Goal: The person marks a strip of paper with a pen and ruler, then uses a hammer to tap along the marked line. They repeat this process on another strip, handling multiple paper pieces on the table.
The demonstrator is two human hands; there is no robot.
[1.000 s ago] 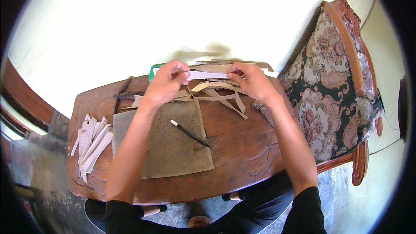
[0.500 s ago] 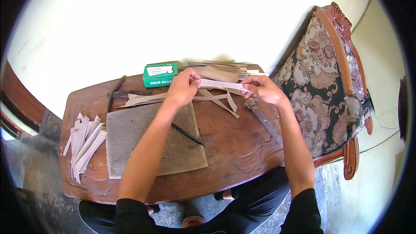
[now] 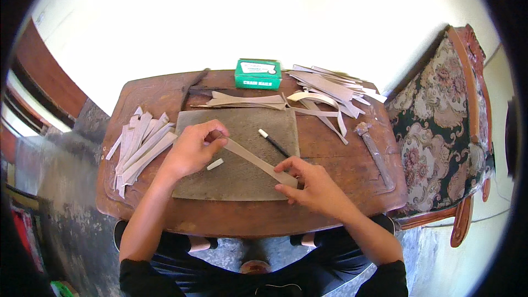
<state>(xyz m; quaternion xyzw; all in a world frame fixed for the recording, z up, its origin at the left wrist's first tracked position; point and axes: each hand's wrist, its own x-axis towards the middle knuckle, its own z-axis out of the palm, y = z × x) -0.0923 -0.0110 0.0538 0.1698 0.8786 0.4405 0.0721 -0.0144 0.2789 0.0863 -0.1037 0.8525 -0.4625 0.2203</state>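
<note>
Over a worn grey-brown mat [image 3: 247, 191] I hold a thin pale strip [image 3: 254, 159] slantwise between my two hands. My left hand [image 3: 197, 148] pinches its far left end between thumb and fingers. At the near right end, which is broader, my right hand [image 3: 309, 185] has its thumb and fingers closed around the edge. On the mat lies a slim black marker [image 3: 273, 142] with a white tip, just beyond the strip. A short white piece [image 3: 215, 164], like a marker cap, rests beside my left hand.
Many pale strips [image 3: 144, 142] are heaped at the left, others [image 3: 330, 88] at the far right. A green box [image 3: 257, 75] stands at the back. A hammer-like tool [image 3: 375, 157] lies on the right of the wooden table [image 3: 341, 173]. A floral upholstered chair [image 3: 434, 132] adjoins it.
Both hands have come nearer from the table's far side, bringing the strip down over the mat. The strip now slants instead of lying nearly level. The whole view has shifted.
</note>
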